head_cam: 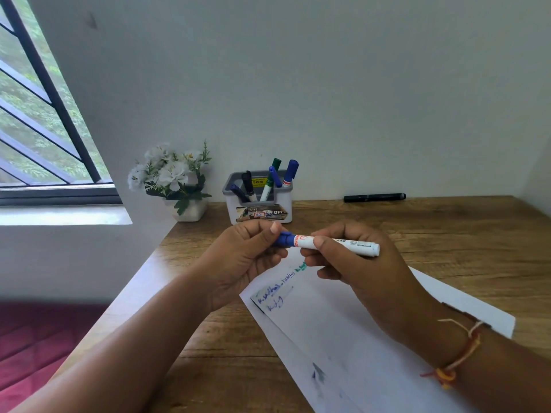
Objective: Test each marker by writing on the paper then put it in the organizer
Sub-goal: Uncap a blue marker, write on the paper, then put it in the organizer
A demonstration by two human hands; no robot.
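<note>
At the centre of the frame, just above the paper, both hands are holding one blue marker level. The left hand is pinching its blue cap, and the right hand is curling round the white barrel. The cap is sitting on the barrel, and I cannot tell whether it is coming off or going on. Either way, it is best moved straight along the barrel's line, with the right hand keeping the barrel steady and the tip clear of the fingers.

Further up the frame, the organizer is standing on the worktop by the wall. It is carrying what I am counting as five markers: three blue, one black, one green. One more black marker is lying alone to its right. The paper is showing a few scribbles in blue and green.
</note>
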